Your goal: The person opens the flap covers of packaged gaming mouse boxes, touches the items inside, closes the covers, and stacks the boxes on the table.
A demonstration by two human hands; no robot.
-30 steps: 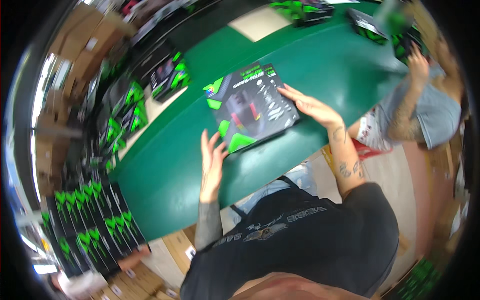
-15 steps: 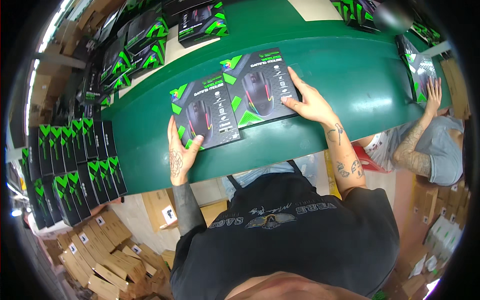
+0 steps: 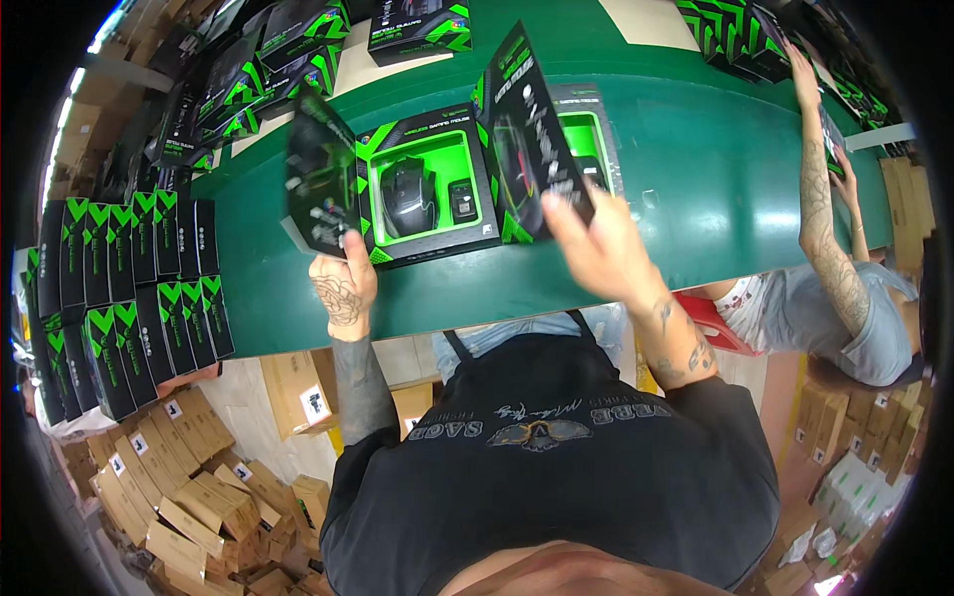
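Note:
Two black and green gaming mouse boxes lie side by side on the green table [image 3: 715, 219], their front flaps raised. My left hand [image 3: 343, 290] grips the lower edge of the left flap [image 3: 323, 184], swung out to the left. Through the window of the left box [image 3: 429, 243] show a black mouse [image 3: 409, 197] and a small dark piece [image 3: 463, 201], set in a bright green tray. The right flap [image 3: 537, 129] stands up steeply, pinched by my right hand [image 3: 608, 248], which is slightly blurred. It hides much of the right box [image 3: 602, 124].
Upright black and green boxes [image 3: 129, 258] stand in rows at the left. More mouse boxes [image 3: 422, 30] line the far side. At the right, a co-worker's arm [image 3: 820, 189] reaches to boxes [image 3: 735, 40] at the back. Brown cartons [image 3: 199, 497] lie on the floor.
Both box flaps have come up, showing the windows inside. My hands went from the outer sides of the closed boxes to the flaps. The co-worker's arm has moved to the far boxes.

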